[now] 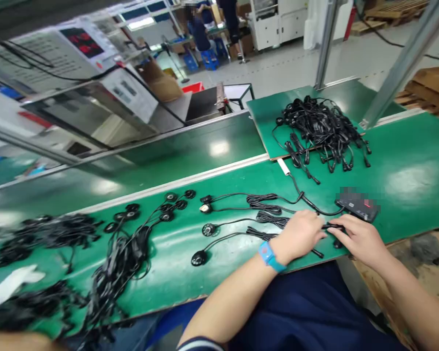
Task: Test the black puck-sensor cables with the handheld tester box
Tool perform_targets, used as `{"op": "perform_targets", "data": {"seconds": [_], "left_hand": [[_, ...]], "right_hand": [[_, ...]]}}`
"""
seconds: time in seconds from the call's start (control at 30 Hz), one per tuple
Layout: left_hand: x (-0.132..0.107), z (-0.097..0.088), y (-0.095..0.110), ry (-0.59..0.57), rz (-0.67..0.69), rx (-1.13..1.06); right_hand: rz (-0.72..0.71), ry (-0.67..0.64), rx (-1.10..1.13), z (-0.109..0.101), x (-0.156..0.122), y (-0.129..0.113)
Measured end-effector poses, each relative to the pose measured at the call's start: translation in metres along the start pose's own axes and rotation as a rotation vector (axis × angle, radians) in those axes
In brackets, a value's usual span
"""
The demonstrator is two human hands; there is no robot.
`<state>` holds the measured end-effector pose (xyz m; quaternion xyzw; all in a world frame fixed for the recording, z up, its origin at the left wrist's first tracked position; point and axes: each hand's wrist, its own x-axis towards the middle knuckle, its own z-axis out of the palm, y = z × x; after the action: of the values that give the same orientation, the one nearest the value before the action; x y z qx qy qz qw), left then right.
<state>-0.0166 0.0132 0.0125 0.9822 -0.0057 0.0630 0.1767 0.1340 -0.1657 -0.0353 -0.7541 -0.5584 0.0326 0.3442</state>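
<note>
My left hand (pixel 303 235), with a blue wristband (pixel 269 256), rests on the green bench (pixel 406 170) and pinches the black plug end (pixel 332 227) of a cable. My right hand (pixel 358 239) grips the same plug from the right. Just beyond it lies a small black tester box (pixel 358 205) with a red light. Three coiled cables with round black sensor heads (pixel 208 229) lie stretched out to the left of my hands.
A heap of black cables (pixel 322 129) sits on a green board at the back right. More sensor cables (pixel 131 243) are piled at the left. A conveyor belt (pixel 175 151) runs behind the bench. Metal posts stand at right; people are far behind.
</note>
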Motion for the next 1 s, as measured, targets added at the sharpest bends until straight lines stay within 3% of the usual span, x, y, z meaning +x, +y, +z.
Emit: {"op": "perform_targets", "data": {"seconds": [0.17,0.37,0.5,0.6,0.7,0.77,1.0], "left_hand": [[0.006,0.018,-0.003,-0.035,-0.017,-0.046],[-0.013,0.004,-0.006,-0.047,-0.118,-0.175],[-0.012,-0.007,-0.007,0.079,-0.139,-0.327],[0.0,-0.01,-0.011,0.122,-0.176,-0.151],[0.014,-0.008,-0.014,0.008,-0.214,0.039],[0.019,-0.005,-0.014,-0.027,-0.189,0.035],[0.017,0.013,-0.01,0.035,-0.053,-0.042]], "right_hand": [[-0.027,-0.023,0.119,-0.001,-0.001,0.009],[0.061,0.018,0.192,-0.006,0.003,0.012],[0.077,0.075,0.196,-0.004,0.008,0.002],[0.089,0.087,0.17,-0.001,0.009,-0.007],[0.104,0.072,0.153,-0.001,0.009,-0.011],[0.098,0.075,0.15,-0.002,0.008,-0.012],[0.014,0.09,0.104,0.0,0.005,-0.002]]}}
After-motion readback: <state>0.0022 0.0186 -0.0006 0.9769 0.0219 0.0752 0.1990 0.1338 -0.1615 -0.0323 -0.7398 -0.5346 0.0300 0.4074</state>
